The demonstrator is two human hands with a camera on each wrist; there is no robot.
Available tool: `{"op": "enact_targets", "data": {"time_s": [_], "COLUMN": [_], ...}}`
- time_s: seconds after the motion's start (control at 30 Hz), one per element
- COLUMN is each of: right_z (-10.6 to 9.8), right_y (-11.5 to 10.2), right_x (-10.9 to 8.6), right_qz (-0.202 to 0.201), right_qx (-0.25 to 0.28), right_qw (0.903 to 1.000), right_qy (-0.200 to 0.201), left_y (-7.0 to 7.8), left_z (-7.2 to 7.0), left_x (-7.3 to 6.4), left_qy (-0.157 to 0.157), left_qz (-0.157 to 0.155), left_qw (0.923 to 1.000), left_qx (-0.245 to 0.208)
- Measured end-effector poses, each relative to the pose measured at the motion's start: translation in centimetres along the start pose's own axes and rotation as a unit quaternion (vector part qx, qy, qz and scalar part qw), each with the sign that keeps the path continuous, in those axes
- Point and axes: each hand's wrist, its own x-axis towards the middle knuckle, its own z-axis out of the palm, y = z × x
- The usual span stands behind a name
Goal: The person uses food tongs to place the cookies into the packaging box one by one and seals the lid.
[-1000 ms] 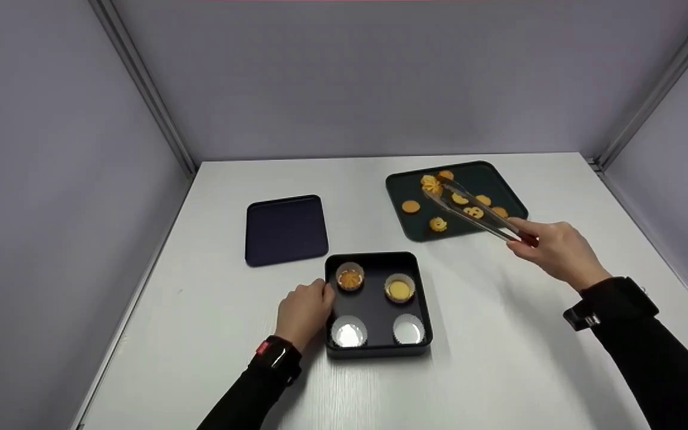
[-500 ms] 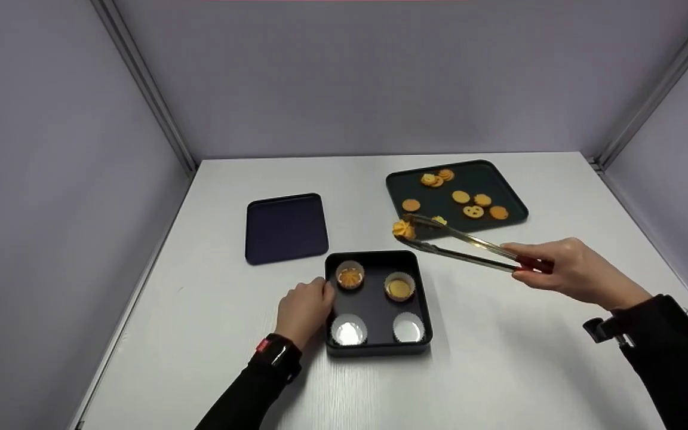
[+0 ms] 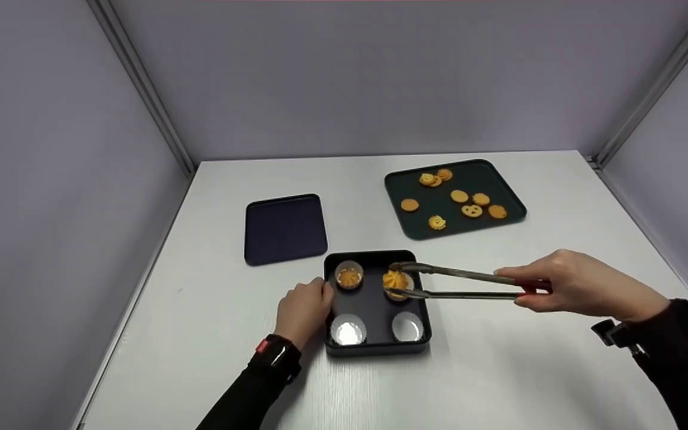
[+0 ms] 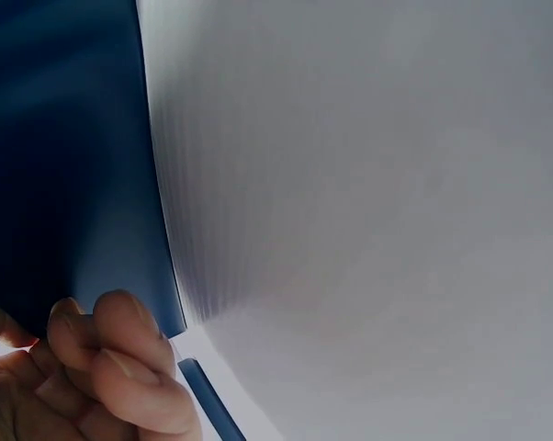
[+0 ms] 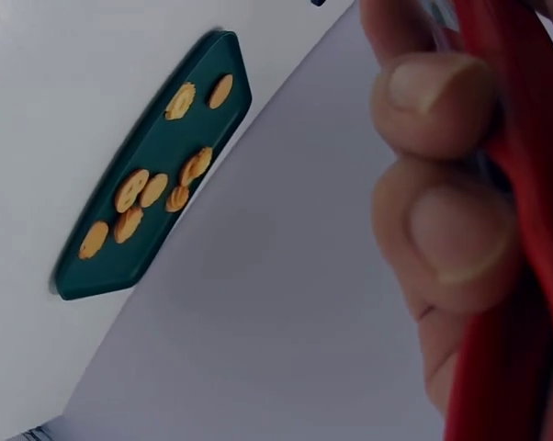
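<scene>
Right hand (image 3: 577,285), head view: fingers and thumb wrapped on the tongs (image 3: 469,295), which reach leftward over the box (image 3: 371,350).
Cookie (image 3: 394,278): a piped one, between the tongs' tips at the far right cup (image 3: 411,284); whether it rests there or hangs just above cannot be told.
What changed: half a second ago it was by the green tray's (image 3: 499,182) near edge; now it is at the cup, so this reads as the setting-down part of the work, the tips not yet clear.
Left hand (image 3: 304,307): in the same place as before, curled at the box's left wall, seemingly holding it steady.
Other cups (image 3: 408,326): the far left one holds a cookie; two white ones stand along the near side.
Trays: green at back right, bearing loose cookies; blue tray (image 3: 287,230) at back left.
Left wrist view: bent fingers against the box's outer wall, white table alongside.
Right wrist view: fingers clasping the tongs' red handles, green tray beyond; tips out of sight.
</scene>
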Motion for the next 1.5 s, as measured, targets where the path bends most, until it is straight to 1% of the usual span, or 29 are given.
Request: {"op": "enact_targets", "data": {"time_s": [0.07, 0.17, 0.33, 0.43, 0.6, 0.73, 0.9, 1.03, 1.23, 1.5], "right_z": [-0.2, -0.6, -1.1, -1.2, -1.5, -1.7, -1.6, -1.4, -1.2, -0.8], "right_y": [-0.4, -1.1, -2.7, -3.4, -4.2, -4.6, -5.2, -5.5, -5.8, -5.9], "right_x": [0.2, 0.4, 1.0, 1.4, 2.3, 2.9, 3.5, 4.0, 4.3, 4.3], "right_qz": [0.002, 0.016, 0.057, 0.066, 0.073, 0.080, 0.078, 0.075, 0.077, 0.073], "right_qx": [-0.019, -0.048, -0.074, -0.081, -0.099, -0.117, -0.131, -0.142, -0.149, -0.177], "right_qw": [0.9997, 0.9977, 0.9890, 0.9851, 0.9810, 0.9764, 0.9725, 0.9697, 0.9684, 0.9655], "right_qy": [-0.016, -0.045, -0.114, -0.136, -0.151, -0.163, -0.176, -0.184, -0.185, -0.177], "left_y": [0.0, 0.0, 0.1, 0.1, 0.2, 0.1, 0.0, 0.0, 0.0, 0.0], "left_z": [0.0, -0.1, -0.2, -0.3, -0.4, -0.4, -0.2, -0.2, -0.2, -0.1], "left_x": [0.0, 0.1, 0.1, 0.2, 0.2, 0.1, 0.1, 0.0, 0.0, 0.0], "left_qy": [-0.001, -0.004, -0.007, -0.006, -0.009, -0.006, 0.002, 0.000, -0.004, -0.004], "left_qz": [0.000, 0.000, 0.000, 0.001, -0.002, 0.000, 0.007, 0.006, 0.004, 0.004], "left_qw": [1.0000, 1.0000, 1.0000, 1.0000, 1.0000, 1.0000, 1.0000, 1.0000, 1.0000, 1.0000], "left_qx": [0.000, 0.000, 0.000, 0.000, -0.002, 0.001, 0.003, 0.004, 0.004, 0.006]}}
